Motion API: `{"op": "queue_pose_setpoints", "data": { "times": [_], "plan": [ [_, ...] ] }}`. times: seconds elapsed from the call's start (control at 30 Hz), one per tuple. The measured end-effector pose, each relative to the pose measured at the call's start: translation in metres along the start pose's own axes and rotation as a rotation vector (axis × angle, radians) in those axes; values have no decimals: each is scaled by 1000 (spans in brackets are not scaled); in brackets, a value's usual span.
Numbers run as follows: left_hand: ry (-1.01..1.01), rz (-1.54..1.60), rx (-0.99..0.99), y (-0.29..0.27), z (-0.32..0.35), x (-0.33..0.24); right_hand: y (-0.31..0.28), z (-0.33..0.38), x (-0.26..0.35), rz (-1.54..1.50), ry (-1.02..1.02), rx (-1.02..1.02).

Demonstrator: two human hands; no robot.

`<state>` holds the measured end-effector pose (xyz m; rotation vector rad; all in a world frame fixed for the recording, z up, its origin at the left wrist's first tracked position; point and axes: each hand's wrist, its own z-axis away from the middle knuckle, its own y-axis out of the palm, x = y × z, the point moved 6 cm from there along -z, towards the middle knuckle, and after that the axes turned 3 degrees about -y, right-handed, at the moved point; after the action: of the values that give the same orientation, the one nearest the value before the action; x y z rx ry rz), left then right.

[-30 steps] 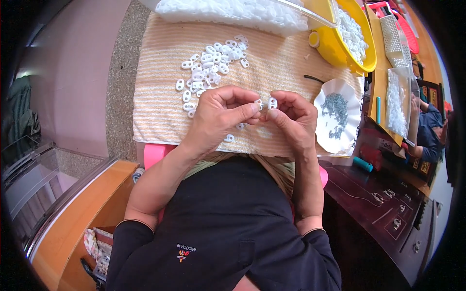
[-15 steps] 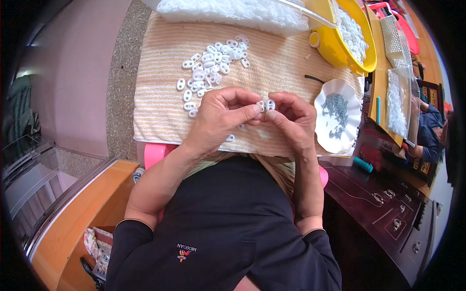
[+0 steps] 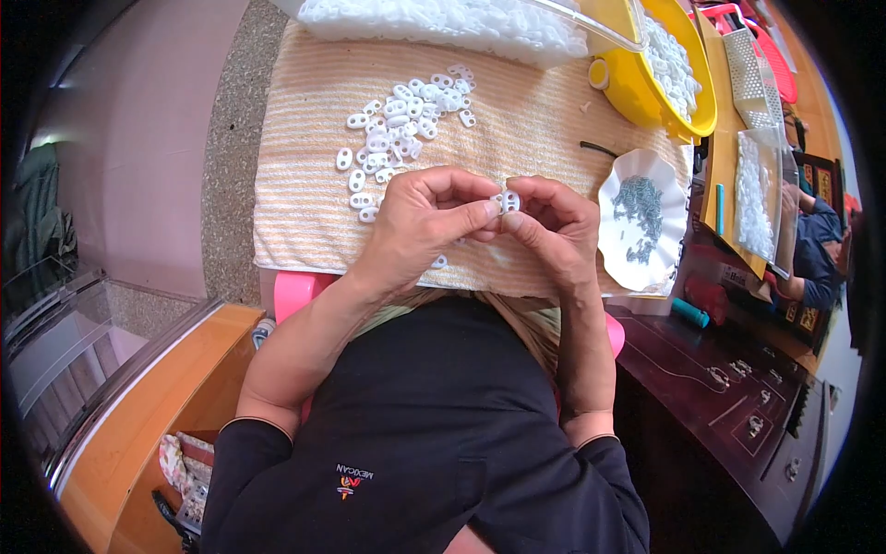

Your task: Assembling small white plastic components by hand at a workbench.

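Both hands, left hand (image 3: 429, 222) and right hand (image 3: 554, 226), pinch together on one small white oval plastic piece (image 3: 508, 200) at centre; fitting seems underway. More pieces (image 3: 401, 129) lie at eleven o'clock on the striped cloth surface (image 3: 535, 120).

You are seated at a small hand-assembly workstation, of the kind found in a home workshop or cottage-industry setting. Indicators: a striped towel (image 3: 517, 120) spread as a work surface, a loose heap of small white plastic parts (image 3: 401, 129) on it, a yellow bowl (image 3: 646, 83) and a clear tray (image 3: 443, 18) filled with more of them, and a white scalloped dish (image 3: 614, 249) of small metal pieces. Dark wooden furniture (image 3: 729, 388) stands beside the station.
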<state>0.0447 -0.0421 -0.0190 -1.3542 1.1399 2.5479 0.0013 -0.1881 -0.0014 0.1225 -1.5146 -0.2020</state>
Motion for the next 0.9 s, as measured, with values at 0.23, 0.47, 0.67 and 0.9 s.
{"op": "queue_pose_setpoints", "data": {
  "times": [0.23,0.47,0.67,0.9],
  "plan": [
    [-14,29,3,0,0,2,1,1,2,-1,2,0],
    [-35,60,6,1,0,2,0,1,4,24,-13,25],
    [-61,89,26,1,1,4,-1,1,3,4,-48,31],
    [-135,192,55,7,1,8,-2,3,2,8,-22,32]
  ]
}}
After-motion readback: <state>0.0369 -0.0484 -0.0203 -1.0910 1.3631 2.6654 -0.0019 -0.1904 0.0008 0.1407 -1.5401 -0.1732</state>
